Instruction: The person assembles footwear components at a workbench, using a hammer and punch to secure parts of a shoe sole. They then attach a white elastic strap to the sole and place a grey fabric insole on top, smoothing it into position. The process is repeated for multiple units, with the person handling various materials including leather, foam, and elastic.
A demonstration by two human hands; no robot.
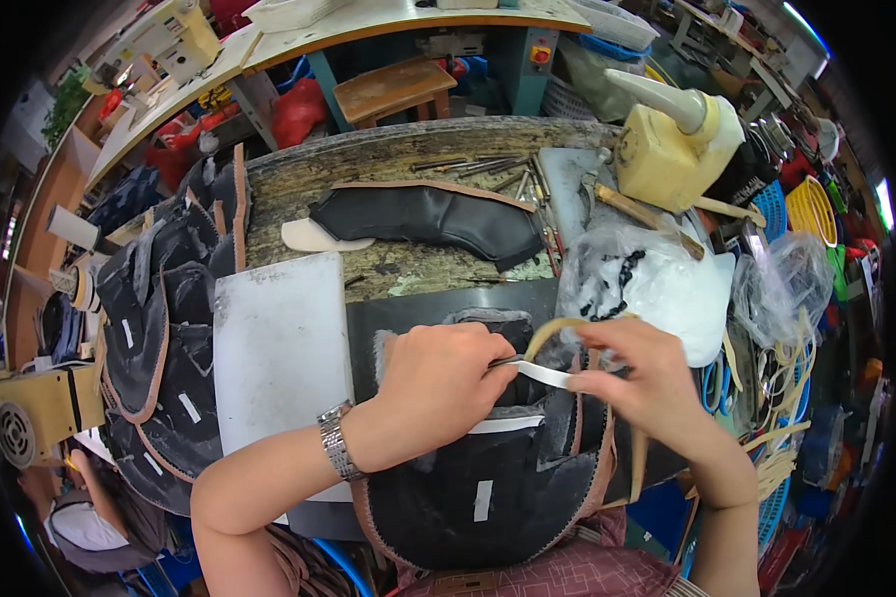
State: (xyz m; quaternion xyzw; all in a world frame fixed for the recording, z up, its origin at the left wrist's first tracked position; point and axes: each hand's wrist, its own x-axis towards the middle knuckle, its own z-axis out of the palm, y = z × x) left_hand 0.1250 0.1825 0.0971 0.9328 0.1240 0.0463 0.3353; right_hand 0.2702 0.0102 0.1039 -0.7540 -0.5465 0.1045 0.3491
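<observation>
My left hand (438, 383), with a metal-banded watch at the wrist, is closed; a thin dark metal tool (508, 360) shows at its fingertips, mostly hidden. From there a narrow white strip (545, 375) stretches to my right hand (642, 373), pinched between thumb and fingers. A tan strip (548, 331) curves up between the hands, and a tan end hangs below the right one. Under both hands lies a black leather piece (418, 507) with a zigzag-stitched tan edge, bearing a white strip across it and a short white patch lower down.
A white board (279, 348) lies left of the work, beside stacked black leather pieces (174, 338). Beyond are a curved black piece (428, 221), metal punches (468, 165), a hammer (647, 219) and a cream spouted container (672, 149). A plastic bag (657, 298) sits at right, near tan strips (777, 468).
</observation>
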